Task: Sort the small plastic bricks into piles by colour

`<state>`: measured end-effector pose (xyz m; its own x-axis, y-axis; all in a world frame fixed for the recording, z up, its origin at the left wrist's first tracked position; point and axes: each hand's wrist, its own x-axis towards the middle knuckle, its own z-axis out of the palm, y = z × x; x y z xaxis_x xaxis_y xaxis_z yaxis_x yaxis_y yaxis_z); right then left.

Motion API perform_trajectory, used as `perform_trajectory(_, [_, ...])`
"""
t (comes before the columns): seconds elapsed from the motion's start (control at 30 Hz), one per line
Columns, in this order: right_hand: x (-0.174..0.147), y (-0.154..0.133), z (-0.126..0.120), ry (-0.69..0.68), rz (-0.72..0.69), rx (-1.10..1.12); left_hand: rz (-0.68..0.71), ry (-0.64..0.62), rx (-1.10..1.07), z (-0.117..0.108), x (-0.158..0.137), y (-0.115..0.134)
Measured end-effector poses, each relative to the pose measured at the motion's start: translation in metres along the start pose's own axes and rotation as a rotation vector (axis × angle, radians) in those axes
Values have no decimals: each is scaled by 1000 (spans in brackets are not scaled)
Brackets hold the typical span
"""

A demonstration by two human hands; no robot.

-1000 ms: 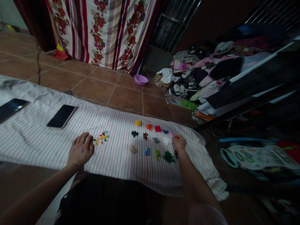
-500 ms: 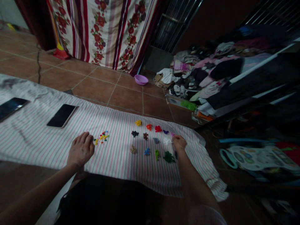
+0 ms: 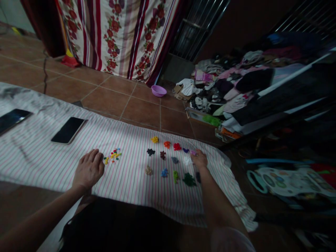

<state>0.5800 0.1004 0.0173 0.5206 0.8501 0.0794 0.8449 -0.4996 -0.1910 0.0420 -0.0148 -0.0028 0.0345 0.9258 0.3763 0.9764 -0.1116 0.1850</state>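
Note:
My left hand (image 3: pixel 88 168) rests palm down on the striped cloth (image 3: pixel 120 185), fingers laid out loosely. Just right of its fingertips lies a scattered group of small mixed-colour pieces (image 3: pixel 113 156), mostly yellow, red and green. My right hand (image 3: pixel 200 159) reaches to the far right piles, its fingers drawn together at the small pink pile (image 3: pixel 193 153). Anything between those fingertips is too small to make out. Close by are a white pile (image 3: pixel 187 160), a purple pile (image 3: pixel 186 150), a red pile (image 3: pixel 177 146) and a dark green pile (image 3: pixel 189 179).
Further piles include yellow (image 3: pixel 154 139), orange (image 3: pixel 167 144), black (image 3: pixel 150 152), brown (image 3: pixel 162 154), beige (image 3: pixel 148 170) and blue (image 3: pixel 164 172). Two phones lie left, one a dark-screened phone (image 3: pixel 68 130). A purple basin (image 3: pixel 159 91) stands on the tiled floor; heaped clothes (image 3: pixel 223 78) are at right.
My right hand has shifted slightly at the pink pile, and more of the pink pieces now shows. The left hand stays nearly where it was. The view has tilted a little.

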Motion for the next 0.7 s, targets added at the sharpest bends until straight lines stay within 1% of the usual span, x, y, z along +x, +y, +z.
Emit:
perform_trajectory(0.07, [2,-1,-1,-34,21,-22,-3,-22,-6,0,0,0])
perform_trajectory(0.13, [4,-3,-2,-53,10,-36,-7,-37,-25,0,0,0])
perform_trajectory(0.3, [2,-5,-2,-38,-31,-37,1,-25,-12,1,1,-1])
perform_trajectory(0.6, [1,-9,-4,-38,2,-83,14,-15,1,0,0,-1])
perform_trajectory(0.7, [2,-10,-6,-41,-11,-111,6,-11,-18,0,1,-1])
